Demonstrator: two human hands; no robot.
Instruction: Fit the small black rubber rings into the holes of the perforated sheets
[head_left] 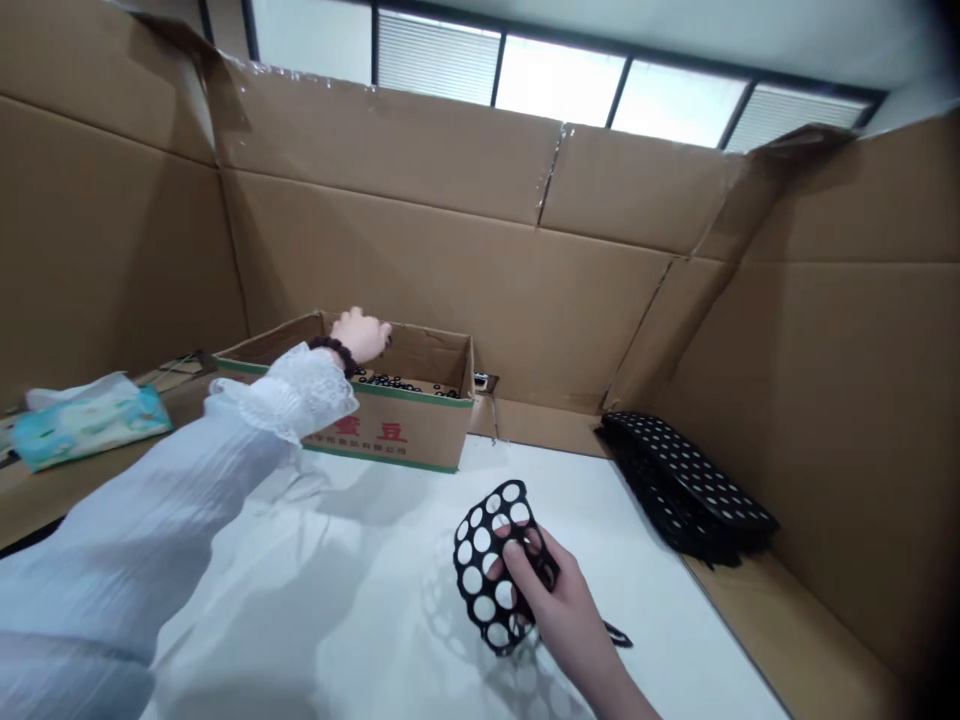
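A small black ring is being picked from the box by the curled left hand, while the holed black sheet is pinched in the right hand, ready to be filled.

A tissue pack sits at nine o'clock, a stack of perforated black plates at three o'clock.

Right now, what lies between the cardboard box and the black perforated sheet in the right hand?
In the head view, only bare white table separates the cardboard box from the perforated sheet.
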